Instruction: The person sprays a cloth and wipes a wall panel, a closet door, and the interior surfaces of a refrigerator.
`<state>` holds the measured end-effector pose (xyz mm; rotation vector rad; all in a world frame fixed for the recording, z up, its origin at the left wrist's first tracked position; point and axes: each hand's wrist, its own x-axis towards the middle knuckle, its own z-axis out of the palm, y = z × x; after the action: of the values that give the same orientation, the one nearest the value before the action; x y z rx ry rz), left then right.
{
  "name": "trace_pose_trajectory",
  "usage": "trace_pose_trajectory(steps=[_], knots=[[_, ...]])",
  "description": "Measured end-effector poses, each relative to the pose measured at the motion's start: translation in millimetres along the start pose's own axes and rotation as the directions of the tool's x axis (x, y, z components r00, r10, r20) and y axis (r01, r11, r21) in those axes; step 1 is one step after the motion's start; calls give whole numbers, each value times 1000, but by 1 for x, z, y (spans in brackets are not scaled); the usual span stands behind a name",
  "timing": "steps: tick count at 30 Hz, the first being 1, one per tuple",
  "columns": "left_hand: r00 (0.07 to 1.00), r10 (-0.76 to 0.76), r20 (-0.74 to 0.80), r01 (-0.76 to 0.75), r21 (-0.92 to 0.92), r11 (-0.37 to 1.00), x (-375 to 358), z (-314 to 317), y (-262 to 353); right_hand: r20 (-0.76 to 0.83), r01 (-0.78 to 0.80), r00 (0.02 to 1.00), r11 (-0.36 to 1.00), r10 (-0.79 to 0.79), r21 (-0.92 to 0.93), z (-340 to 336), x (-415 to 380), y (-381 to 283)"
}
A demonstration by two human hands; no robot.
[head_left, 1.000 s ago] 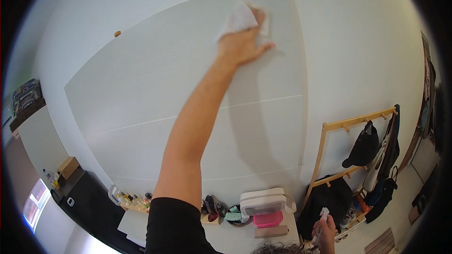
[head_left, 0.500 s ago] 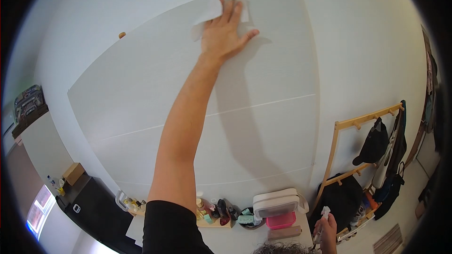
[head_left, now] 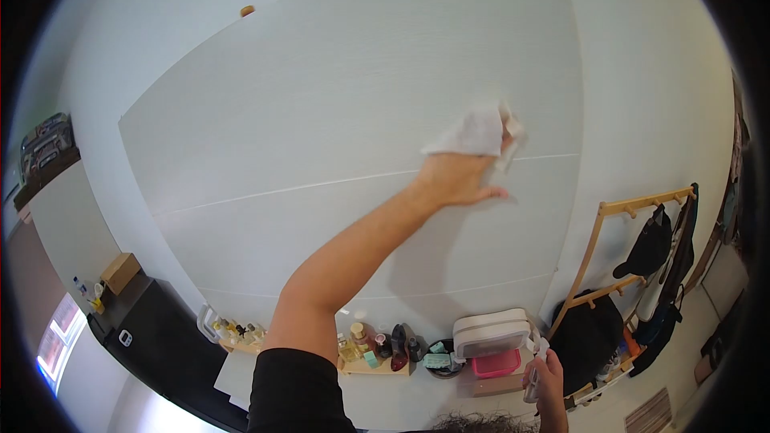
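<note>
My left hand is raised against a large pale grey wall panel, near its right side and just around a thin white horizontal line. A white cloth, thin and crumpled, is held under and around its fingers, which it mostly covers; the thumb sticks out to the right. Low at the right, my right hand is wrapped round a small clear spray bottle with a white top. That bottle is upright, in front of the shelf and apart from the panel.
Below the panel, a shelf carries perfume bottles, a dark bowl, a white pouch and a pink box. At right stands a wooden rack with a black cap and bags. A black fridge is at left.
My left hand has swept down and to the right across the panel with the cloth, from near the top edge. My right hand still holds the spray bottle. The view has shifted slightly.
</note>
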<state>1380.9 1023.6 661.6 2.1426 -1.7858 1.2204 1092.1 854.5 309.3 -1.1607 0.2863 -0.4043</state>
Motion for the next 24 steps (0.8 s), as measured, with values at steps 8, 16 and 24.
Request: trace_pose_trajectory(steps=[8, 16, 24], knots=[[998, 28, 55, -29, 18, 999, -49, -26, -10, 65, -2, 998, 1000, 3, -22, 43, -5, 9], [930, -166, -329, 277, 328, 903, 8, -145, -120, -32, -15, 999, 998, 13, -67, 79, -20, 24], [815, -3, -580, 337, 470, 816, 2, -166, -168, -66, -31, 997, 1000, 31, 4, 91, -42, 56]])
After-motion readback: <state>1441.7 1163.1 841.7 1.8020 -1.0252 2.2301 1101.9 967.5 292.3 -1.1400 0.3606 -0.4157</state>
